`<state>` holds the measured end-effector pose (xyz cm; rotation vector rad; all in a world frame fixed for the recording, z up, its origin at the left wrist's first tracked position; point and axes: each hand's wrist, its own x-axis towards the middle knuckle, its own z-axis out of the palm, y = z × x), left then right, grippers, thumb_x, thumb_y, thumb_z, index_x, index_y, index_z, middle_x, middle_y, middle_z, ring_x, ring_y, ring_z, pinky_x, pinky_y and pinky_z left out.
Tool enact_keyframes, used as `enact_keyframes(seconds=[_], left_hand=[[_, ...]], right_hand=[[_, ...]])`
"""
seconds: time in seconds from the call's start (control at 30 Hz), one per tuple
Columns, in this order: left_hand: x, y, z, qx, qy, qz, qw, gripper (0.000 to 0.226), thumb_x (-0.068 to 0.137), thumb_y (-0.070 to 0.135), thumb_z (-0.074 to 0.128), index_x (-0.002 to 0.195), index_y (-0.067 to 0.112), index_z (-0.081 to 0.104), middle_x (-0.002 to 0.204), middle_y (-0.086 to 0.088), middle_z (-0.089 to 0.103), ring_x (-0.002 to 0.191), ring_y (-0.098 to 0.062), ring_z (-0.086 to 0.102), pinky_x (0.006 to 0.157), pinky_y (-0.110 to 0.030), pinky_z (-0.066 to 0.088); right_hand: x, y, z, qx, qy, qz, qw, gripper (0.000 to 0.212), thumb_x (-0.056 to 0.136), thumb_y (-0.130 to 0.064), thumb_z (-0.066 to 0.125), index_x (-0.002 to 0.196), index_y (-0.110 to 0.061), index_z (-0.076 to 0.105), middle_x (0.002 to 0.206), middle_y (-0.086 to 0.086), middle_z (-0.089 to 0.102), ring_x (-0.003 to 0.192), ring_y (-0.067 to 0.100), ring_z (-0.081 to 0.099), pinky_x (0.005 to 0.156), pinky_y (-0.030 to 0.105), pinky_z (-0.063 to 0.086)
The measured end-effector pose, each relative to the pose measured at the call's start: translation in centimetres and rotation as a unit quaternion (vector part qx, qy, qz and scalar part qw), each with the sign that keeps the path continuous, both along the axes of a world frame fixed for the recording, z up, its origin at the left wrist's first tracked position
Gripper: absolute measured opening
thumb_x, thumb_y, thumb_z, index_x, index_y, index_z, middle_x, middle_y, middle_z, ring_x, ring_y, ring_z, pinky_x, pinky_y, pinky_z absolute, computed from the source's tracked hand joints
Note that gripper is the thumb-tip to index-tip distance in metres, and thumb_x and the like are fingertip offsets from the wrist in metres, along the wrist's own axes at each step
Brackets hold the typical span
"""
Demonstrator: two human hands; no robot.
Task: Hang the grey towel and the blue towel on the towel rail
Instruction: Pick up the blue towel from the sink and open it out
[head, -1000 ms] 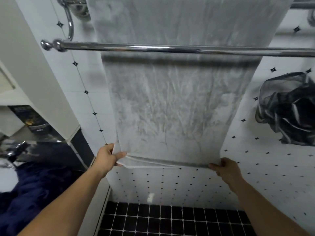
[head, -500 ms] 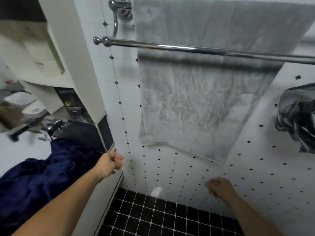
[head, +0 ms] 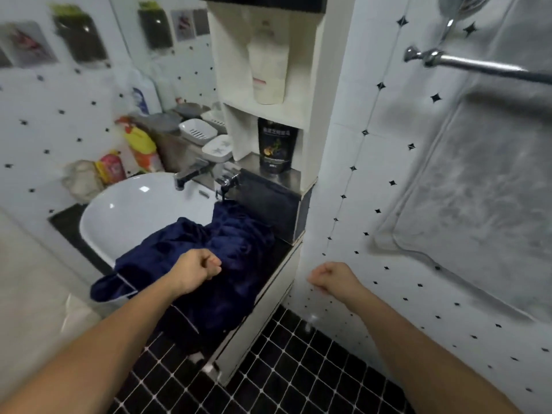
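The grey towel (head: 478, 189) hangs flat against the tiled wall at the right, its upper edge running out of view. Left of it stands a white shelf column (head: 324, 100). At its foot, on the left, a white washbasin (head: 134, 210) is set in a dark counter. The blue towel (head: 230, 246) lies in a crumpled heap over the basin's near right rim and the counter, and one corner droops over the near edge. The chrome towel rail (head: 478, 66) crosses in front of the grey towel, high at the right, and the blue towel is well apart from it.

The left hand (head: 195, 271) is clenched in a loose fist over the blue towel and grasps nothing; whether it touches the cloth cannot be told. The right hand (head: 334, 277) is also clenched and empty, in the air near the wall below the grey towel's lower corner. A black pouch (head: 276, 146) stands on the lowest shelf.
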<state>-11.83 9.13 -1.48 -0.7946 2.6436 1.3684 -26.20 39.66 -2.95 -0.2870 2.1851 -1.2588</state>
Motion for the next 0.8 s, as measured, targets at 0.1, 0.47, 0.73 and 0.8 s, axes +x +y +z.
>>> enact_keyframes(seconds=[0.1, 0.47, 0.73, 0.8], left_hand=[[1.5, -4.8, -1.4, -0.028, -0.009, -0.01, 1.0, 0.015, 0.085, 0.001, 0.067, 0.079, 0.015, 0.066, 0.079, -0.008, 0.07, 0.067, -0.011, 0.063, 0.064, -0.017, 0.047], [2.7, -10.6, -10.1, -0.401, -0.095, -0.408, 0.815, 0.099, 0.073, 0.04, 0.073, 0.152, 0.03, 0.015, 0.155, -0.012, 0.019, 0.136, -0.032, 0.029, 0.11, -0.043, 0.026], [1.3, -9.0, -11.6, -0.45, -0.047, -0.363, 0.815, 0.099, 0.077, 0.045, 0.068, 0.154, 0.025, 0.008, 0.156, -0.019, 0.021, 0.13, -0.037, 0.039, 0.106, -0.048, 0.033], [-0.3, -7.9, -9.4, -0.385, -0.051, -0.317, 0.865, 0.096, 0.078, 0.049, 0.064, 0.153, 0.025, 0.009, 0.154, -0.016, 0.021, 0.124, -0.036, 0.045, 0.098, -0.043, 0.04]], right_hand=[[0.4, -7.6, -0.7, 0.012, -0.004, 0.04, 0.999, 0.017, 0.08, -0.029, 0.077, 0.072, -0.017, 0.067, 0.068, 0.0, 0.065, 0.062, 0.013, 0.058, 0.059, 0.025, 0.048], [6.7, -21.8, -10.0, 0.251, -0.039, 0.148, 0.956, 0.114, 0.065, -0.035, 0.086, 0.152, -0.026, 0.014, 0.141, 0.011, 0.023, 0.127, 0.035, 0.041, 0.104, 0.038, 0.04], [4.2, -22.1, -8.4, -0.024, -0.191, -0.164, 0.967, 0.023, 0.083, -0.012, 0.074, 0.104, -0.005, 0.066, 0.111, 0.023, 0.07, 0.09, 0.028, 0.068, 0.081, 0.036, 0.057], [2.9, -21.9, -4.9, -0.143, -0.252, -0.205, 0.935, 0.018, 0.086, -0.015, 0.07, 0.098, -0.001, 0.069, 0.108, 0.028, 0.07, 0.08, 0.03, 0.071, 0.072, 0.036, 0.059]])
